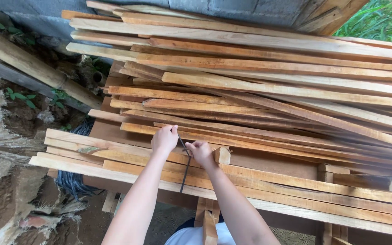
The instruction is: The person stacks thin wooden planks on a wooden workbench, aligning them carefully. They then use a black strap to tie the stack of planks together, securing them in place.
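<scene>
Here we worked near the front slats [128, 156]: our left hand [164, 139] was closed on the upper end of a dark strap [186, 165], our right hand [200, 152] pinching it just beside. Keeping it taut against the slats seemed wise; beyond lay the stacked planks [268, 86].

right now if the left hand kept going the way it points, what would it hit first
Probably the stacked wooden slats just beyond the left hand, which points up the pile; depth is unclear.
</scene>
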